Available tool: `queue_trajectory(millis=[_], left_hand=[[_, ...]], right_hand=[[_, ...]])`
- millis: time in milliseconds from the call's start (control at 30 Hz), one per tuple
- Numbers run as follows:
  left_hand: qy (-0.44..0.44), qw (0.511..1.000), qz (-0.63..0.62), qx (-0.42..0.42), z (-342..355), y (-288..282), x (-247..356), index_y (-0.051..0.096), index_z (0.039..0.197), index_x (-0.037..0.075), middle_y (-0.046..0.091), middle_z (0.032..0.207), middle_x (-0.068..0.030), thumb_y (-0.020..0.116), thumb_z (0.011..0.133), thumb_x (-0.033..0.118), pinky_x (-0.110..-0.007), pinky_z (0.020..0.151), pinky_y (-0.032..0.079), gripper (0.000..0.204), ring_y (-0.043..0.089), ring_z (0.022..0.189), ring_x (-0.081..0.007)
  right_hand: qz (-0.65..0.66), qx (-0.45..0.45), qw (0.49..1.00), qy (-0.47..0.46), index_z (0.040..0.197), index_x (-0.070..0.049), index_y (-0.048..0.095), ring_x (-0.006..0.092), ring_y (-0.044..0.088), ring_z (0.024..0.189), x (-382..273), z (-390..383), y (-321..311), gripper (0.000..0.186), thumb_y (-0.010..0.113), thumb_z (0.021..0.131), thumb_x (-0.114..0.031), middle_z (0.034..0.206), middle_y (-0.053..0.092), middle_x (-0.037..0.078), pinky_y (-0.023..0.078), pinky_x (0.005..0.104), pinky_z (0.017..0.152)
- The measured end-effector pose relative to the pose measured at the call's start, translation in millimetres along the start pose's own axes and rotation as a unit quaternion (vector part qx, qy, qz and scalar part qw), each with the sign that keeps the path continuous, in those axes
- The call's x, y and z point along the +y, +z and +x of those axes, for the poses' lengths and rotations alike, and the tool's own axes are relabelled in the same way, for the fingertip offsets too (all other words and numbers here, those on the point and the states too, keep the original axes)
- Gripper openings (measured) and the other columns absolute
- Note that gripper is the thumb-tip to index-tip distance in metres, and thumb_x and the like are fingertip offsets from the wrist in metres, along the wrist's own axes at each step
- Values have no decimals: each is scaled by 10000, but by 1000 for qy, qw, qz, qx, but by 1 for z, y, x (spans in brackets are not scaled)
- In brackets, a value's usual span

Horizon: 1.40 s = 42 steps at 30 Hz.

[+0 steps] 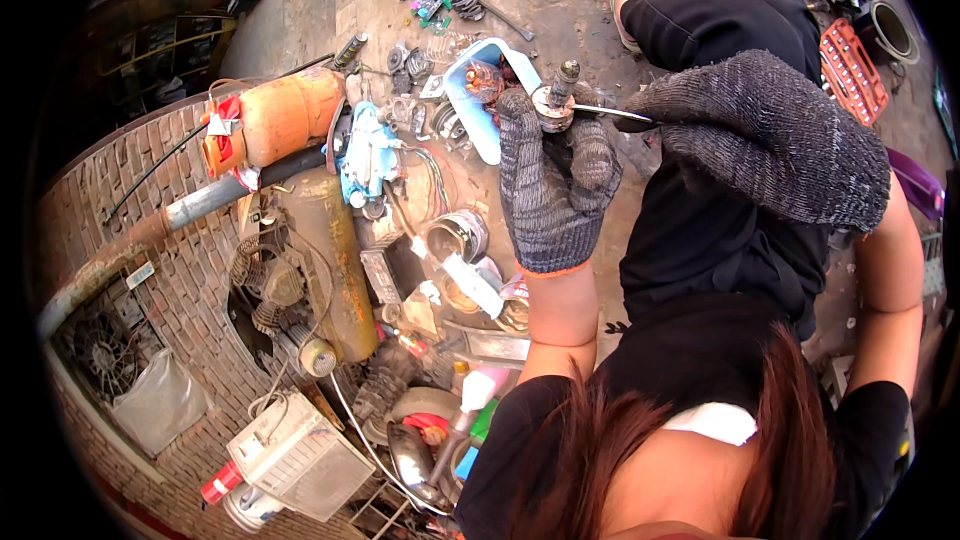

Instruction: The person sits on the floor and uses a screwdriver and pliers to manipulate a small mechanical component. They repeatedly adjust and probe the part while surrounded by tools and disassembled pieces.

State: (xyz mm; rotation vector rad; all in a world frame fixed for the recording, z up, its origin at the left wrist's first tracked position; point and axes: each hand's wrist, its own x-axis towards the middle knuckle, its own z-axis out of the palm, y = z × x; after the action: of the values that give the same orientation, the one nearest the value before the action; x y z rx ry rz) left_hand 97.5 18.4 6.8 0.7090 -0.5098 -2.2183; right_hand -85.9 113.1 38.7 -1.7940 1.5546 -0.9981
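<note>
My left hand (550,185), in a dark grey knit glove with an orange cuff, grips a round metal part with a stubby stepped shaft (556,102). The shaft points up and away from my palm. My right hand (765,135), gloved alike, is closed around a thin metal rod-like tool (612,111); its handle end is hidden in the glove. The rod's tip reaches the side of the metal part between my left fingers. Just behind my left hand lies a light blue plastic tray (462,90) with reddish-brown metal pieces in it.
Loose machine parts (410,65) and green circuit boards (430,5) litter the ground ahead. At left are an orange tank (290,120), a yellowish cylinder (340,270), a can (458,237) and a beige box (300,455). An orange-red tool case (852,70) lies at right.
</note>
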Motion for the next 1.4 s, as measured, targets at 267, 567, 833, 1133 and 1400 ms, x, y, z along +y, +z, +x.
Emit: queue_trajectory(millis=[267,567,833,1133,1400], left_hand=[[-65,996,-66,2,4,-9,1,536,974,46,509,658,-49,426,938,432,-203,339,334,403,399,405,-98],[-183,943,-176,-214,4,-11,8,466,865,71,375,397,20,338,931,521,-223,296,252,472,292,263,-95],[-215,925,-184,-253,8,-22,7,406,803,125,331,358,58,371,925,501,-234,295,222,396,257,242,-87],[-188,962,-182,-79,-7,-13,10,409,792,132,337,365,71,386,922,497,-223,291,234,387,259,245,-73],[-95,993,-38,-56,-1,-1,8,522,946,43,480,500,-30,448,902,488,-236,320,310,454,395,331,-123]], right_hand=[[34,-23,999,-5,1100,-52,616,282,582,930,-7,5,-6,286,634,818,-98,1004,622,133,461,369,821],[-23,68,997,16,1099,-70,624,278,579,874,-10,5,1,297,615,802,-64,915,617,113,460,361,784],[-44,84,995,3,1095,-84,630,268,579,846,-7,-2,-3,312,614,784,-61,896,611,104,461,355,754],[-81,84,993,-7,1091,-100,636,257,580,815,-4,-4,-9,330,613,765,-58,874,605,95,463,348,721],[-149,47,987,-31,1088,-114,641,247,581,788,-7,-3,-18,347,612,747,-56,854,599,87,464,341,691]])
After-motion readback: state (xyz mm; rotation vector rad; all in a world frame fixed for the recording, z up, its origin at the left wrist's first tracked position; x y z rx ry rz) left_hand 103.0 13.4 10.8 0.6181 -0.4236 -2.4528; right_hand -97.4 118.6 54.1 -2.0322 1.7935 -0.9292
